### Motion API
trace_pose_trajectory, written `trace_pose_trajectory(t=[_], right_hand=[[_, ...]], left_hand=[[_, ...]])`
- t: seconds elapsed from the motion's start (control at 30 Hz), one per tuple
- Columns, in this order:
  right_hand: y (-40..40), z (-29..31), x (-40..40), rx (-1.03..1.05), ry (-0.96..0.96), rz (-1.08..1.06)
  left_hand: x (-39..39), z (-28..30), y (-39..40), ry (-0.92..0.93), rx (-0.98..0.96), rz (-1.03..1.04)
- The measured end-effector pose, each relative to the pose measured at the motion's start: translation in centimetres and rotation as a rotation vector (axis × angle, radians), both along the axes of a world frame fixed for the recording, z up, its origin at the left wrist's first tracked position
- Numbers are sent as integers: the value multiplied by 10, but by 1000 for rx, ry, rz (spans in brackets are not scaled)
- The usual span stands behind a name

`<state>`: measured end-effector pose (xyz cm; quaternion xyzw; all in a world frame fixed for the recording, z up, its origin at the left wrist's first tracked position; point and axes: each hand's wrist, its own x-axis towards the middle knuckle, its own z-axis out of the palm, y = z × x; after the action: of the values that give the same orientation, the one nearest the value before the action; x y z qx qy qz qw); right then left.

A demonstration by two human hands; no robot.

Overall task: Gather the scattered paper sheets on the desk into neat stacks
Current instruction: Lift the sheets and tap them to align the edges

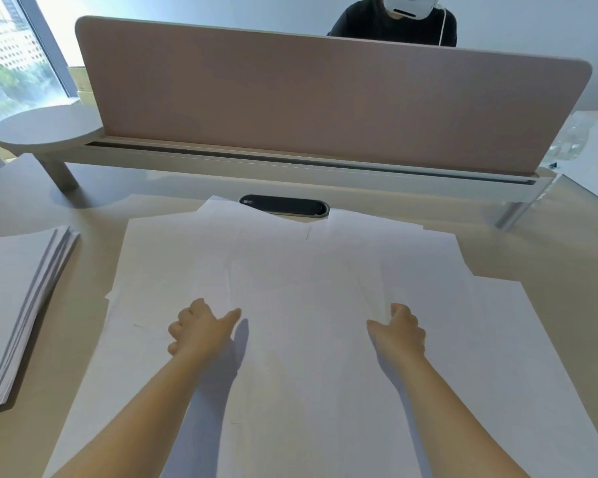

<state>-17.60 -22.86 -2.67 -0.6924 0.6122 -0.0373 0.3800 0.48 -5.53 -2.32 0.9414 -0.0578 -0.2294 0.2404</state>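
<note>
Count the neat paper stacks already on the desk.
1: the neat stack lies at the desk's left edge, beside the scattered sheets. More may sit out of frame.

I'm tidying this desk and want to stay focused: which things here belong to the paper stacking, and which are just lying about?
Part of the job:
loose sheets
finished stack
left hand
right hand

Just lying about:
cable port
divider panel
round shelf
plastic bottle

Loose white paper sheets (308, 270) fanned and overlapping flat across the middle of the surface, edges askew, reaching to its near edge, a thick stack of sheets (18, 305) lying flat by the left edge, its side slightly splayed
</note>
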Motion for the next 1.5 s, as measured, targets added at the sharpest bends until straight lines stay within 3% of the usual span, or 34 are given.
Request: trace_pose_trajectory(t=[0.07, 0.17, 0.23, 0.3, 0.4, 0.63, 0.73, 0.87, 0.93, 1.0, 1.2, 1.5], right_hand=[[2, -2, 6, 44, -35, 45], [2, -11, 11, 201, -328, -22], [0, -12, 10, 176, -356, -87], [-5, -13, 8, 90, -226, -107], [-4, -15, 7, 138, -182, -131], [8, -17, 6, 269, -254, -111], [9, -21, 2, 254, -321, -109], [9, -17, 1, 117, -170, -37], [10, -3, 0, 13, -4, 23], [7, 3, -1, -20, 6, 27], [14, 38, 20, 289, -538, -39], [26, 152, 71, 105, -877, 55]], left_hand=[[0, 0, -7, 72, -140, -58], [-2, -2, -13, 262, -429, -96], [-3, -2, -14, 203, -358, -88], [-6, 1, -14, 81, -152, -72], [-17, 9, -17, 148, -56, -19], [-21, 6, -9, 413, -448, 230], [-21, 2, 0, 554, -476, 139], [-24, 0, 5, 405, -374, -38], [-24, 1, 7, 270, -388, -79], [-19, 8, 11, 192, -455, -65], [6, 45, 22, 190, -721, -16], [43, 144, 17, 137, -1053, 7]])
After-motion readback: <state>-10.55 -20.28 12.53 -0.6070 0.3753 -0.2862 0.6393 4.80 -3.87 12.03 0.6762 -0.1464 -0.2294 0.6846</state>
